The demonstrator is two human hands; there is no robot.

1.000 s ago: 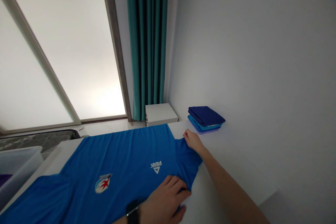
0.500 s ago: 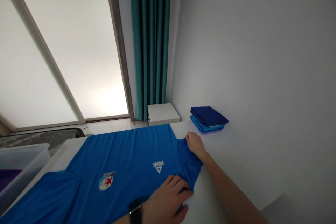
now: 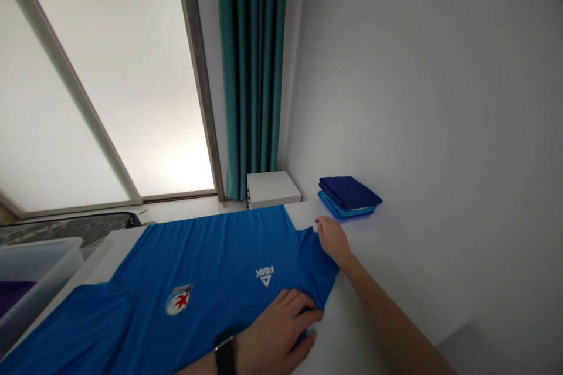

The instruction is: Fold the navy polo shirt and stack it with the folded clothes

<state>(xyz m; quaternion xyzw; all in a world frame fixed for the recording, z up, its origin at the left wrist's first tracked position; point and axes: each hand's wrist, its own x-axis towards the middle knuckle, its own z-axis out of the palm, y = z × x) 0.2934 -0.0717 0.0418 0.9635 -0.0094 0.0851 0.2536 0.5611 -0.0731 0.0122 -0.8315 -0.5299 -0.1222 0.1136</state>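
A bright blue T-shirt (image 3: 193,269) with a white PEAK logo and a red-and-white badge lies spread flat on a white table (image 3: 396,281). My right hand (image 3: 333,238) rests on the far corner of the shirt's right sleeve, fingers curled and pinching the fabric edge. Lower down, my left hand (image 3: 281,328), with a dark watch on the wrist, lies on the near edge of the same sleeve, its fingers pressed on the cloth and gripping it.
A stack of folded blue garments (image 3: 349,198) sits at the table's far right by the wall. A clear plastic bin (image 3: 30,281) stands at the left. Behind are a teal curtain (image 3: 250,70), a small white cabinet (image 3: 272,188) and a large window.
The hands have barely moved; the right hand slid slightly along the sleeve edge. The view shifted a little to the left.
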